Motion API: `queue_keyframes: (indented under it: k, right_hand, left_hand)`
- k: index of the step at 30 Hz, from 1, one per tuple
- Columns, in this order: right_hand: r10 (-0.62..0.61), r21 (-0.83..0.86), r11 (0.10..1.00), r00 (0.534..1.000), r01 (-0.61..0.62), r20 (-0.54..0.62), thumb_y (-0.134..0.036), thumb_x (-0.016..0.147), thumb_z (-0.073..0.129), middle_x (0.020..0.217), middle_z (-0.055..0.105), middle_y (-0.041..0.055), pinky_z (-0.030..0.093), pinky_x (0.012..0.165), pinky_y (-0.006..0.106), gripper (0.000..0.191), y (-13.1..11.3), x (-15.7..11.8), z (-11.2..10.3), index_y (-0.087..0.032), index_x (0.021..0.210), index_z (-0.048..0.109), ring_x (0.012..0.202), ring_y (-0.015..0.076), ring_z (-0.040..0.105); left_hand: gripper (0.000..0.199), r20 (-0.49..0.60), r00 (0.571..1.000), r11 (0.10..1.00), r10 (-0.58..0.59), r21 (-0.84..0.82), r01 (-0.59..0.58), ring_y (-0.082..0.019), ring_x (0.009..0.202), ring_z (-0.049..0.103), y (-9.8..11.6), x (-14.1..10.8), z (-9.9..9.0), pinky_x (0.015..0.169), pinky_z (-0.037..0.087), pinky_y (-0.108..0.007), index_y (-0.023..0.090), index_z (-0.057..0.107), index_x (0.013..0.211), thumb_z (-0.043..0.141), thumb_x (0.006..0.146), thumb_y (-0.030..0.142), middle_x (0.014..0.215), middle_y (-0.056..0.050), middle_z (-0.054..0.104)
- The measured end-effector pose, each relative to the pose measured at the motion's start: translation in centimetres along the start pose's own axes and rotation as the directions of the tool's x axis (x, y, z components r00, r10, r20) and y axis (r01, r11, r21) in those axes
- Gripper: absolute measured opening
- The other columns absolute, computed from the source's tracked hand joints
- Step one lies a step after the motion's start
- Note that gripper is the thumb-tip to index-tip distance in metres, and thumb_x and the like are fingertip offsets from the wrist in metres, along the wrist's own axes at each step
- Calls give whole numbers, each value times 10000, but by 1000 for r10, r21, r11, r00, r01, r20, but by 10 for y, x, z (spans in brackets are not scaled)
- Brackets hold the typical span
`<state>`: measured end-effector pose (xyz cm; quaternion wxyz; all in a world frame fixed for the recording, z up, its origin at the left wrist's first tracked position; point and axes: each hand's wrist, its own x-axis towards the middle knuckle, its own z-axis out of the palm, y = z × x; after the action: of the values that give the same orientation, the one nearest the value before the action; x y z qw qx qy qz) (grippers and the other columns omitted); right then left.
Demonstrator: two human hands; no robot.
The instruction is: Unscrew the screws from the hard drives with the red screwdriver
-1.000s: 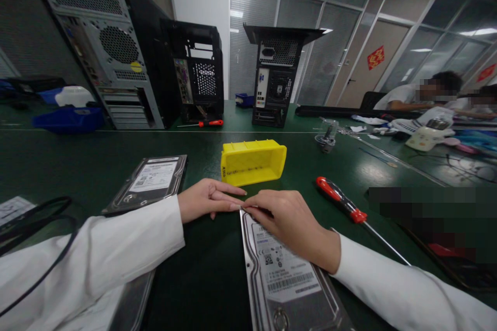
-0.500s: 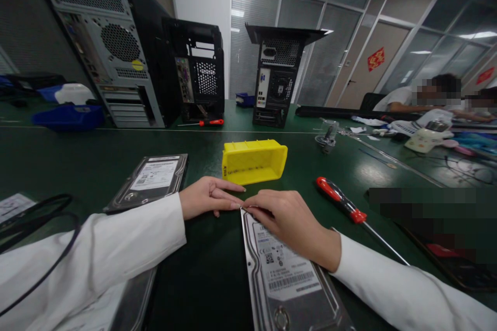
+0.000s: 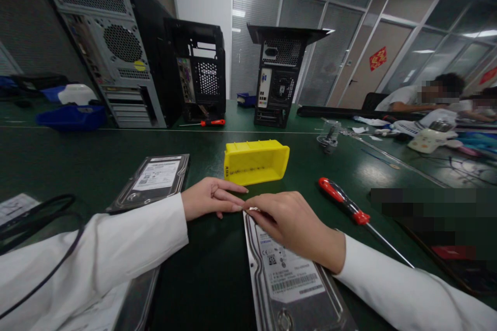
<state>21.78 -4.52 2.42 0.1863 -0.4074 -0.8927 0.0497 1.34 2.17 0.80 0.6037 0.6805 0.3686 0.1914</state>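
Note:
A silver hard drive (image 3: 295, 289) with a white printed label lies on the green table in front of me, its near end cut off by the frame. My right hand (image 3: 289, 220) rests over its far end, thumb and fingers pinched at the far left corner. A small bright sliver shows under those fingers; what it is I cannot make out. My left hand (image 3: 213, 197) has its fingers stretched out, the thumb tip meeting the right fingertips at that corner. Just beyond both hands lies a yellow plastic bin (image 3: 256, 162) on its side, its opening facing me.
Left of the hands is another hard drive (image 3: 155, 178); a further one (image 3: 142, 289) sits partly under my left sleeve. A red-and-black screwdriver (image 3: 344, 200) lies at right. Computer cases (image 3: 275, 83) stand behind. Black cable (image 3: 46, 217) loops at left. A person (image 3: 407, 98) sits far right.
Both hands stay at the drive's far left corner. A bright sliver now shows beneath the right fingers, which seem slightly lifted. The view has shifted a little.

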Motion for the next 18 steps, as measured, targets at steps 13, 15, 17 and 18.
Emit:
queue_keyframes:
  k: [13, 15, 17, 18]
  right_hand:
    - [393, -151, 905, 917, -398, -60, -331, 893, 383, 829, 637, 30, 372, 614, 277, 305, 17, 7, -33, -230, 1155, 502, 712, 159, 580]
    - [494, -212, 851, 870, -480, 14, -415, 861, 416, 860, 641, 58, 392, 603, 302, 304, 37, 6, -54, -224, 1026, 586, 760, 208, 596]
    - [603, -273, 782, 791, -560, 106, -502, 806, 471, 867, 643, 104, 427, 612, 346, 372, 60, 1, -71, -182, 907, 631, 777, 262, 611]
    - [660, -307, 736, 740, -603, 129, -529, 787, 481, 887, 640, 138, 441, 626, 388, 423, 70, -2, -77, -153, 921, 623, 807, 306, 613]
  left_hand:
    - [544, 50, 999, 999, 15, 47, -17, -159, 784, 673, -1, 1, 0, 507, 471, -162, 118, 518, 1230, 681, 725, 234, 1035, -89, 693]
    - [545, 53, 999, 998, 11, 65, -15, -159, 783, 675, 2, -1, 0, 504, 471, -162, 116, 508, 1240, 673, 732, 225, 1044, -92, 689]
    - [542, 50, 999, 997, 6, 80, -10, -164, 782, 677, 6, -2, 2, 499, 473, -166, 118, 504, 1246, 665, 739, 220, 1041, -90, 691]
    - [540, 45, 999, 996, 1, 88, -5, -168, 780, 679, 8, -3, 3, 497, 476, -171, 122, 504, 1247, 665, 741, 225, 1038, -88, 692]
